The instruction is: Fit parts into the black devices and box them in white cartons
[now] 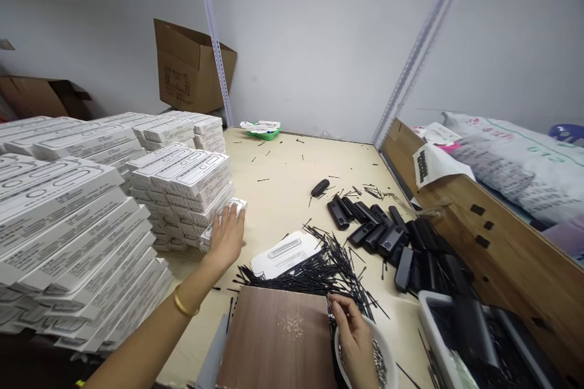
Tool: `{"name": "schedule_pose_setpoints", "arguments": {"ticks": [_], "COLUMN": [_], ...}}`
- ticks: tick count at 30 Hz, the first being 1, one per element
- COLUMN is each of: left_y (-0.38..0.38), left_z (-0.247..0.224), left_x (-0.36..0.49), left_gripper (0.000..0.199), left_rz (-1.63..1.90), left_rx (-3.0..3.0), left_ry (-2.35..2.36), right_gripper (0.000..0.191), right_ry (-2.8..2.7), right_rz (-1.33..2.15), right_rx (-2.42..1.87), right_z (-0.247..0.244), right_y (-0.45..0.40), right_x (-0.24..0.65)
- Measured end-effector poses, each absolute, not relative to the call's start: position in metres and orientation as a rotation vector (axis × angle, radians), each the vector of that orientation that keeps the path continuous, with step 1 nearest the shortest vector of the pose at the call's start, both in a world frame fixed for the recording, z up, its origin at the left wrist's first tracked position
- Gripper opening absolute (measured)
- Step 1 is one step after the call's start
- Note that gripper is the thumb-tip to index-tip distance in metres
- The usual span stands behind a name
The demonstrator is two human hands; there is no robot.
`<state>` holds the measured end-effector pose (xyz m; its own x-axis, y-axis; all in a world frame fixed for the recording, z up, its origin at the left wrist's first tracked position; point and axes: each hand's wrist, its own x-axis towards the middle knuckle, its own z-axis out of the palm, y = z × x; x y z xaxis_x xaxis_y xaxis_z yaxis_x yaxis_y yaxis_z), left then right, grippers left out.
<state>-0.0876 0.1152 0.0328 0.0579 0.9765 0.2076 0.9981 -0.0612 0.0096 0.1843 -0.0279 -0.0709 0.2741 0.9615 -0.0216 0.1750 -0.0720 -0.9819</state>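
My left hand (227, 235) reaches forward, its fingers stretched over a small white printed box (238, 203) at the right end of the box stacks. The fingers touch or nearly touch its top; a firm grip is not visible. My right hand (353, 334) is closed, thumb and fingers together at the right edge of a brown wood-grain block (278, 340). What the fingertips hold, if anything, is too small to make out. Under that hand stands a white bowl (387, 352) of small shiny metal pieces. Pale crumbs lie on the block. Beyond it is a heap of thin black sticks (314, 279).
White boxes (177, 167) are stacked high on the left. A white printed card (285, 255) lies on the sticks. Black plastic cases (387, 237) and a white bin (433, 310) sit right, along a wooden board (460, 206). At the back are a green tray (264, 133) and a carton (189, 69).
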Motion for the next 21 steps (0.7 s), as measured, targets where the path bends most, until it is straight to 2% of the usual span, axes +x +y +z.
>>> {"name": "schedule_pose_setpoints", "arguments": {"ticks": [3,8,12,16,21], "left_y": [0.098,0.106,0.117,0.122,0.151], "left_z": [0.027,0.027,0.029,0.032,0.018], "left_x": [-0.101,-0.11,-0.105,-0.095,-0.022], "left_gripper": [0.075,0.071,0.066,0.057,0.055], "left_rz": [0.067,0.123,0.023,-0.251,-0.633], "left_rx": [-2.187,-2.174,-2.163,-2.127,-2.427], "left_ry": [-1.94,-1.805,-1.86,-2.045,-1.955], "right_gripper": [0.035,0.034,0.033,0.029,0.014], "right_ry": [-1.114,-1.123,-1.103,-1.128,-1.577], "right_rz": [0.961,0.957,0.907,0.769,0.465], "right_rx": [-1.523,-1.486,-1.49,-1.532,-1.57], "right_z": [-0.074,-0.069,-0.065,-0.07,-0.107], "right_y": [-0.03,-0.026,-0.028,-0.041,-0.056], "right_x": [0.192,0.194,0.198,0.22,0.242]}}
